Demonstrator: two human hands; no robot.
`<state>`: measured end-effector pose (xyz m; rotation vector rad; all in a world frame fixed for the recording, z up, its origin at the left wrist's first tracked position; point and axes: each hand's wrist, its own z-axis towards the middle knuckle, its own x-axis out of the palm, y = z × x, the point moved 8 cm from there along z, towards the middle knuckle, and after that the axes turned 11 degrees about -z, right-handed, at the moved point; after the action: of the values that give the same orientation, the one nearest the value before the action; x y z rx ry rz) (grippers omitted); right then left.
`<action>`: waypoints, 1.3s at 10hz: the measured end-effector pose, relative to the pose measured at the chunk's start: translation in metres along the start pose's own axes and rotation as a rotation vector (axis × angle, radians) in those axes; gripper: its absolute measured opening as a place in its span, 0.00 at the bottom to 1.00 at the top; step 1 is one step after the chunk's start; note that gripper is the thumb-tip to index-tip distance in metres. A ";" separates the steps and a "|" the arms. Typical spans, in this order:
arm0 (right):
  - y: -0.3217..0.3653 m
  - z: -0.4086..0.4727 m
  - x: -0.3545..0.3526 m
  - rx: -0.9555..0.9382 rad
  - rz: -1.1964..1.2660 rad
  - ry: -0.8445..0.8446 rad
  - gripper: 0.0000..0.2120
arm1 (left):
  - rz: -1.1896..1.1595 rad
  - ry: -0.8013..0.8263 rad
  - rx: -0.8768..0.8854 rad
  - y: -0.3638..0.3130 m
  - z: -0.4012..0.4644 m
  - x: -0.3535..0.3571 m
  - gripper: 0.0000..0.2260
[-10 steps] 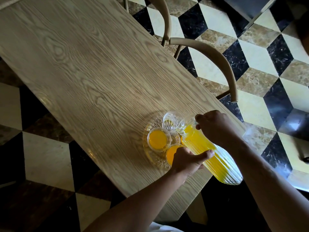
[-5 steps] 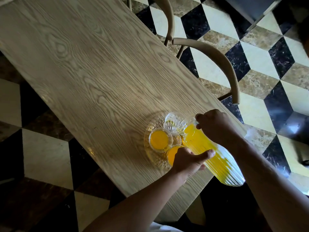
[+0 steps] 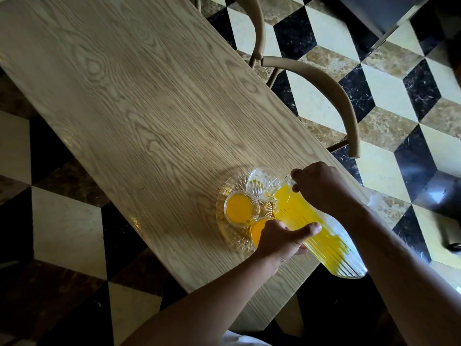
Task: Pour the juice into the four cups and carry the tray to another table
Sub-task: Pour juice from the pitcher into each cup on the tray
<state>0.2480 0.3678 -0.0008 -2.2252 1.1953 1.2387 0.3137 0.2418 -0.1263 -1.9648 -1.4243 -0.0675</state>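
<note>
A ribbed glass jug (image 3: 321,233) of orange juice is tilted steeply, its spout over the round glass tray (image 3: 224,196) near the table's right edge. My right hand (image 3: 321,188) grips the jug near its handle and mouth. My left hand (image 3: 282,237) holds the jug's body from below, thumb across the glass. On the tray a full cup (image 3: 240,208) sits at the left. A second juice-filled cup (image 3: 259,231) is partly hidden by my left hand. A clear cup (image 3: 259,183) under the spout holds a little juice. Any other cup is hidden by the jug.
The long wooden table (image 3: 139,103) runs diagonally away to the upper left. Two curved wooden chair backs (image 3: 344,101) stand along its right side. A checkered marble floor (image 3: 411,78) surrounds it, with dark furniture at the top right.
The jug, both hands and the tray stay almost as they were. The view has shifted slightly.
</note>
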 end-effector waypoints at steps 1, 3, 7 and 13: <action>-0.001 0.003 0.000 0.037 -0.023 0.018 0.20 | -0.009 -0.002 -0.015 0.001 0.001 0.001 0.31; 0.011 0.003 0.001 -0.044 -0.077 0.045 0.31 | -0.042 0.016 -0.037 0.002 0.002 0.003 0.32; 0.004 0.011 0.000 0.061 -0.053 0.048 0.19 | -0.056 0.012 -0.070 -0.001 -0.002 0.004 0.29; 0.005 0.007 -0.004 0.059 -0.053 0.064 0.19 | -0.063 0.007 -0.123 0.001 -0.006 0.009 0.23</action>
<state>0.2389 0.3710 -0.0009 -2.2542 1.1722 1.1058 0.3200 0.2457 -0.1189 -2.0155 -1.5091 -0.1948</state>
